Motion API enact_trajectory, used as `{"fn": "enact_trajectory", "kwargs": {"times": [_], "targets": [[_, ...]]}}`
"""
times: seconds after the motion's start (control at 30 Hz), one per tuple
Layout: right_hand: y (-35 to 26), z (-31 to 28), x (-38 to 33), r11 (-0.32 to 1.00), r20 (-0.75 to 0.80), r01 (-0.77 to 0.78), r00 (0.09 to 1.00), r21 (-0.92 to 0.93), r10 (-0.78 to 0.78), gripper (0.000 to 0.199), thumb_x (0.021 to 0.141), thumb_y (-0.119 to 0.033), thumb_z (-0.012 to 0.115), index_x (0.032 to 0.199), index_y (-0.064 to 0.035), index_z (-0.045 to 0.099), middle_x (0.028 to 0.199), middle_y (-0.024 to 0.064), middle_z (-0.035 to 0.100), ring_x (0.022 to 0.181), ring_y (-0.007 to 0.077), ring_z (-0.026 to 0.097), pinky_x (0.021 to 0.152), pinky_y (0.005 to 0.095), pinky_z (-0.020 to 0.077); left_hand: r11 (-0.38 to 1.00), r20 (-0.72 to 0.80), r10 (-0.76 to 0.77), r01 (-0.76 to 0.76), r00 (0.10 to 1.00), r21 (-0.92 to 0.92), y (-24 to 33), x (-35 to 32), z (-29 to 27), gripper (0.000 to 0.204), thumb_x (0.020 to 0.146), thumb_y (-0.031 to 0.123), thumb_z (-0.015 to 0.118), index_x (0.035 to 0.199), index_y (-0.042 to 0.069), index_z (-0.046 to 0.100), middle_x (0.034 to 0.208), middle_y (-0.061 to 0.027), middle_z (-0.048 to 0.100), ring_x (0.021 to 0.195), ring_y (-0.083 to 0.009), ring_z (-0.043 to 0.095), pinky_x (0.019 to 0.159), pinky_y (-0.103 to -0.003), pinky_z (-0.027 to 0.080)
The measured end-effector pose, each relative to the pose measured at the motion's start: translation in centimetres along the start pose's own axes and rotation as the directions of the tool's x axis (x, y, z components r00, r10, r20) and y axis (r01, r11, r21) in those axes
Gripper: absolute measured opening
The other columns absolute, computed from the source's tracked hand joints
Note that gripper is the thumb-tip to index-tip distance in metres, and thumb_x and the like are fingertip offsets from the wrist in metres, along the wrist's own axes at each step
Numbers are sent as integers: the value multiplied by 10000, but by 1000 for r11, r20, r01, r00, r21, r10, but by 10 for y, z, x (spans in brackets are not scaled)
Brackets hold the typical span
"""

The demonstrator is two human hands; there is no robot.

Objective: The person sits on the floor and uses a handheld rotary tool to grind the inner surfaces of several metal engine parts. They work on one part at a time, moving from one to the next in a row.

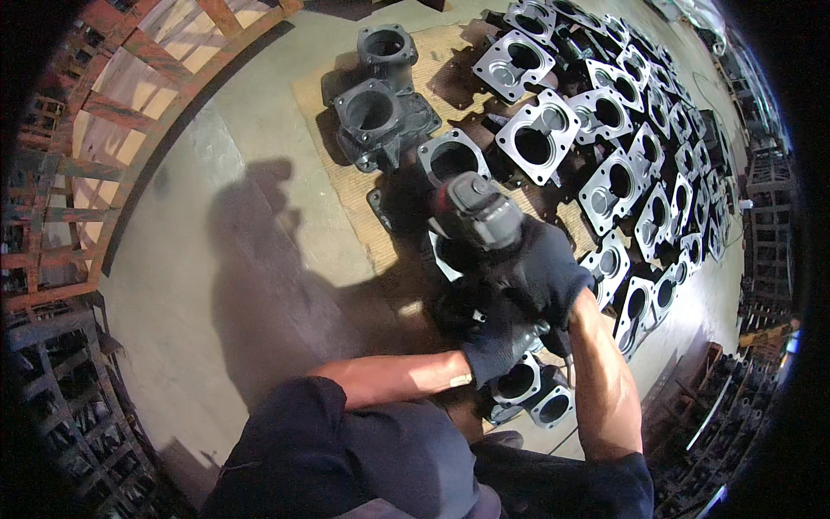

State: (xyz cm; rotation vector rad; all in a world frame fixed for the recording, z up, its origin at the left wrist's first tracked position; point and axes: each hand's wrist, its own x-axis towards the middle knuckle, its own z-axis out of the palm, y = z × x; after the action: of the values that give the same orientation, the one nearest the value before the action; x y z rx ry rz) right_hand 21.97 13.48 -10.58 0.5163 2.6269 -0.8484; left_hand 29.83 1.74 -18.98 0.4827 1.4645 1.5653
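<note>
My right hand [550,270], in a dark glove, is closed round a dark, bulky power tool [484,212]. A blocky end of this tool points up and away from me; its exact kind is unclear. Lower down and nearer my body, my left hand [501,348], also gloved, is closed on something I cannot make out by a small shiny metal part. Under the tool and both hands lie cast metal housings with machined flange faces. One flanged housing [478,147] shows just beyond the tool; another flange [517,381] shows below my left hand.
Rows of silver-faced castings [538,143] cover the floor to the right. Darker castings [370,108] stand at far left on a cardboard sheet [322,91]. Rusty slatted metal crates [104,169] line the left side; racks of parts [735,415] stand at lower right.
</note>
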Motion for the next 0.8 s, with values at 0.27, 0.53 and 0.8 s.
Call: {"fn": "enact_trajectory", "kwargs": {"times": [0.27,0.53,0.8], "targets": [[10,-5,-4,997,-57,-43,997,57,46,481,646,-220,799,1061,-14,669,902,153,733,847,262,714,795,364,540,989,229,-101,72,968,130,32,6,-15,412,1012,144,510,1386,-18,453,1382,-145,499,1268,-219,453,1103,-325,343],[6,-9,-15,994,-15,-88,996,63,89,447,650,-177,798,1038,-6,656,902,166,725,862,273,714,789,368,537,951,246,-80,0,966,309,43,4,-13,316,1024,163,465,1287,6,541,1270,-167,571,1199,-243,512,1047,-358,386],[10,-29,1,989,-95,-46,994,141,60,329,679,-131,744,956,14,643,828,150,707,760,244,679,722,345,533,953,218,6,-72,976,294,38,32,-13,165,953,97,538,1024,-5,646,999,-156,661,940,-235,602,852,-383,473]]}}
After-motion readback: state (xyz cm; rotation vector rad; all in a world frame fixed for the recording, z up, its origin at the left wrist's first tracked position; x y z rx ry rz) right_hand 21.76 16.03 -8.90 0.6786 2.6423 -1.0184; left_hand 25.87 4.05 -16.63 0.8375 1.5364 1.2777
